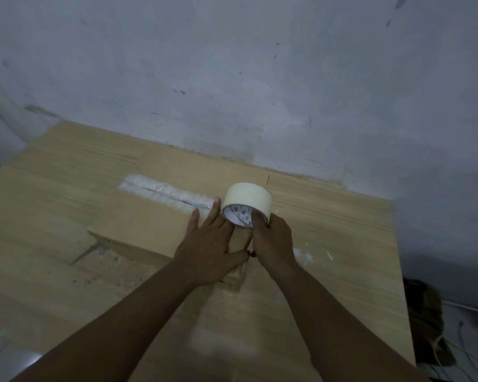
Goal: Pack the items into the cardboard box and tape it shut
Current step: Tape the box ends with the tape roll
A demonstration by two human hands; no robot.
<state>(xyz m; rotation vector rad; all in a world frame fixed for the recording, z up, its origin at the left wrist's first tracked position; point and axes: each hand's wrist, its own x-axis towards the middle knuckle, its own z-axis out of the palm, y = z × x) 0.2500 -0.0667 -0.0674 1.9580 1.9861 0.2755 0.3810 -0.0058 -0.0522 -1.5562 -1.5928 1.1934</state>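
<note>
A closed cardboard box (155,216) lies on the wooden table (53,244), its flaps down. A strip of clear tape (166,195) runs along the top seam from the far left end towards the near right. My right hand (272,241) grips a cream roll of tape (247,202) at the box's near right end, a finger inside the core. My left hand (213,249) lies flat on the box top beside the roll, fingers spread, fingertips at the end of the taped strip. The packed items are hidden inside the box.
The table stands against a grey plastered wall (260,92). Its right edge (400,271) drops to a floor with a dark cloth and white cables (436,326). Pale smears mark the table surface near the box.
</note>
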